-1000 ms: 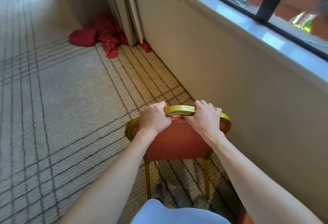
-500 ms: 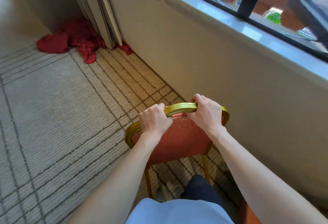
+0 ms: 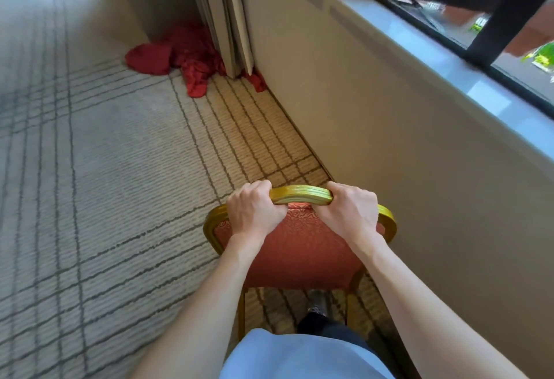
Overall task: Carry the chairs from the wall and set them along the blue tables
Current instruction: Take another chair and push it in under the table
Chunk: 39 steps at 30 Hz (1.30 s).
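Observation:
A chair point(image 3: 299, 252) with a gold frame and a red patterned backrest stands just in front of me, close to the beige wall on the right. My left hand point(image 3: 254, 210) grips the left part of the backrest's top rail. My right hand point(image 3: 350, 210) grips the right part of the same rail. The chair's seat is hidden behind the backrest; two gold rear legs show below it. No blue tables are in view.
The beige wall point(image 3: 404, 168) with a window sill point(image 3: 449, 57) runs along the right. A heap of red cloth point(image 3: 183, 57) lies on the carpet at the base of folded panels point(image 3: 221, 18). Striped grey carpet point(image 3: 90, 183) stretches to the left.
The view has swung back to the left, so the red cloth sits nearer the middle. Both hands keep the same grip on the chair's top rail.

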Each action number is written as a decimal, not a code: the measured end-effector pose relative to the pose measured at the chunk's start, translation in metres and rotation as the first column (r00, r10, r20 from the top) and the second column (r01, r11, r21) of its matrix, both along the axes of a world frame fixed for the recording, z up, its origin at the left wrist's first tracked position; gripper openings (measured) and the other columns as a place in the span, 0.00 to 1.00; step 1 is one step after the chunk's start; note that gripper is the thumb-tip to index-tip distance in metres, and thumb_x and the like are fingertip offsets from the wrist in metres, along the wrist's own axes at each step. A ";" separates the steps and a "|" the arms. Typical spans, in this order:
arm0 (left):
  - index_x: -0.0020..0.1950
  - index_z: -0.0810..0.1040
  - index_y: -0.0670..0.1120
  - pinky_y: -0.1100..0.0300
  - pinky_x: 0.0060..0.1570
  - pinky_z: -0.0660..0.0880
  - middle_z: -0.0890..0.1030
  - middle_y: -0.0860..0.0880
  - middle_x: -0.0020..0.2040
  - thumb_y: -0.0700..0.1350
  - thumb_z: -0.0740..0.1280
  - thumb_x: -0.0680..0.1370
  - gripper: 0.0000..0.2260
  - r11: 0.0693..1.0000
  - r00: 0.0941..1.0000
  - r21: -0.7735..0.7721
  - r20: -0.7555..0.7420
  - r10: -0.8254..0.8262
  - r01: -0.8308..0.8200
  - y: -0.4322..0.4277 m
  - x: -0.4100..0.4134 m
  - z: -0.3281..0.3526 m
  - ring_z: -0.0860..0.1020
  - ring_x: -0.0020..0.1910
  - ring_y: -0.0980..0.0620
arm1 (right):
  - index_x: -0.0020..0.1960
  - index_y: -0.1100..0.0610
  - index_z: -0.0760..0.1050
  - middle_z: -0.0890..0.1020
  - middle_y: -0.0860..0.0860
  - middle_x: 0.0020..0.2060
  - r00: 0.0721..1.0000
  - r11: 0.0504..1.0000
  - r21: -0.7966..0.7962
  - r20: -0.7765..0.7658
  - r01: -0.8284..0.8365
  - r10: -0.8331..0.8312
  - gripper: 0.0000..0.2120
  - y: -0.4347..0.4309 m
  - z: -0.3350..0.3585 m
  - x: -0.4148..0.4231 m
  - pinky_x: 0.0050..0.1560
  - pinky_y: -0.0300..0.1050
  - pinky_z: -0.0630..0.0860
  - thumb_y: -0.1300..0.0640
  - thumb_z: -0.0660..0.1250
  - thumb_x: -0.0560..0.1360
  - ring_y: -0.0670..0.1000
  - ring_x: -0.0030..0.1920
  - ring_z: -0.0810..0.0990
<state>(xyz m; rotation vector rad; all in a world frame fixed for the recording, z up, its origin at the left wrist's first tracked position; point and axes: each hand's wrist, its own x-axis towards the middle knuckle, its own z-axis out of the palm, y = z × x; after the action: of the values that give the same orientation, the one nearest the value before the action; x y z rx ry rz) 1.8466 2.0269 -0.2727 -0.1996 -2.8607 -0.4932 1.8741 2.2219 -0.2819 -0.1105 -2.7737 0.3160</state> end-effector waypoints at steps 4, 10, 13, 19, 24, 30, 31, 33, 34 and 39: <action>0.31 0.67 0.49 0.58 0.33 0.60 0.76 0.50 0.30 0.44 0.74 0.64 0.14 0.999 0.999 0.002 -0.012 0.051 -0.051 0.005 -0.009 -0.002 0.76 0.31 0.43 | 0.29 0.51 0.63 0.74 0.47 0.23 0.999 1.000 -0.015 -0.031 -0.026 0.026 0.23 0.002 0.001 -0.012 0.28 0.41 0.58 0.35 0.63 0.71 0.52 0.25 0.75; 0.31 0.64 0.51 0.58 0.34 0.58 0.76 0.52 0.29 0.47 0.76 0.63 0.19 0.998 0.998 0.003 0.015 0.058 -0.058 0.007 -0.015 0.000 0.76 0.29 0.44 | 0.28 0.51 0.62 0.72 0.47 0.21 0.998 0.997 -0.037 -0.006 -0.068 0.068 0.22 0.005 0.000 -0.018 0.29 0.40 0.57 0.40 0.69 0.68 0.53 0.22 0.73; 0.30 0.64 0.51 0.59 0.34 0.57 0.75 0.53 0.28 0.48 0.76 0.61 0.18 0.999 0.998 -0.027 0.042 0.046 -0.045 0.009 -0.017 0.002 0.75 0.28 0.45 | 0.29 0.51 0.61 0.72 0.47 0.21 0.997 0.995 -0.054 0.023 -0.078 0.080 0.25 0.007 0.000 -0.019 0.28 0.40 0.58 0.44 0.76 0.66 0.53 0.21 0.73; 0.29 0.61 0.50 0.59 0.33 0.57 0.65 0.57 0.26 0.49 0.73 0.60 0.18 0.999 1.000 -0.038 0.000 -0.027 0.027 -0.002 -0.020 0.002 0.67 0.25 0.49 | 0.28 0.51 0.62 0.73 0.47 0.22 0.996 0.995 -0.056 0.015 -0.088 0.089 0.21 0.005 0.001 -0.019 0.29 0.40 0.58 0.40 0.69 0.67 0.52 0.22 0.74; 0.28 0.62 0.50 0.60 0.32 0.57 0.65 0.57 0.26 0.51 0.69 0.63 0.16 1.000 0.999 0.008 -0.036 -0.022 0.022 -0.016 -0.033 0.009 0.63 0.26 0.50 | 0.28 0.52 0.65 0.71 0.46 0.21 0.991 0.991 -0.050 0.036 -0.127 0.129 0.19 -0.004 0.014 -0.038 0.29 0.41 0.62 0.42 0.70 0.65 0.53 0.22 0.68; 0.27 0.63 0.49 0.61 0.30 0.56 0.63 0.57 0.24 0.51 0.73 0.63 0.18 0.995 0.995 0.049 -0.037 0.087 -0.086 -0.058 -0.046 0.018 0.63 0.24 0.51 | 0.28 0.51 0.62 0.66 0.44 0.22 0.973 0.971 -0.057 -0.009 -0.230 0.230 0.18 -0.042 0.036 -0.081 0.28 0.41 0.63 0.44 0.69 0.61 0.51 0.24 0.64; 0.27 0.62 0.50 0.61 0.30 0.56 0.62 0.57 0.24 0.52 0.72 0.63 0.19 0.993 0.993 0.062 -0.052 0.107 -0.104 -0.067 -0.048 0.020 0.63 0.24 0.51 | 0.28 0.51 0.63 0.68 0.44 0.22 0.969 0.967 -0.059 -0.006 -0.248 0.248 0.18 -0.050 0.039 -0.088 0.27 0.42 0.66 0.44 0.70 0.61 0.52 0.24 0.66; 0.27 0.60 0.51 0.61 0.30 0.58 0.62 0.56 0.23 0.54 0.71 0.65 0.19 0.986 0.988 0.097 -0.064 0.139 -0.132 -0.086 -0.052 0.025 0.63 0.24 0.51 | 0.28 0.52 0.65 0.71 0.45 0.23 0.959 0.957 -0.059 -0.008 -0.284 0.284 0.18 -0.069 0.044 -0.100 0.27 0.43 0.69 0.44 0.71 0.62 0.52 0.24 0.71; 0.27 0.60 0.52 0.61 0.30 0.58 0.62 0.56 0.23 0.54 0.70 0.65 0.19 0.983 0.986 0.109 -0.063 0.156 -0.149 -0.095 -0.053 0.028 0.63 0.24 0.51 | 0.28 0.53 0.67 0.72 0.46 0.23 0.954 0.952 -0.055 -0.010 -0.300 0.300 0.18 -0.080 0.047 -0.106 0.27 0.43 0.70 0.44 0.72 0.62 0.53 0.25 0.72; 0.27 0.60 0.51 0.61 0.29 0.57 0.61 0.56 0.23 0.54 0.71 0.64 0.19 0.969 0.974 0.133 -0.065 0.219 -0.209 -0.135 -0.070 0.042 0.63 0.23 0.51 | 0.28 0.53 0.66 0.71 0.45 0.23 0.941 0.941 -0.035 -0.030 -0.337 0.336 0.19 -0.124 0.063 -0.135 0.26 0.43 0.69 0.46 0.75 0.62 0.51 0.24 0.70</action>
<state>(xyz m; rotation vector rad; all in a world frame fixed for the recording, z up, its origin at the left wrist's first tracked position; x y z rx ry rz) 1.7766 1.8921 -0.2306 0.1093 -2.7198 -0.6040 1.7394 2.0983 -0.2184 0.3609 -2.7557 0.4546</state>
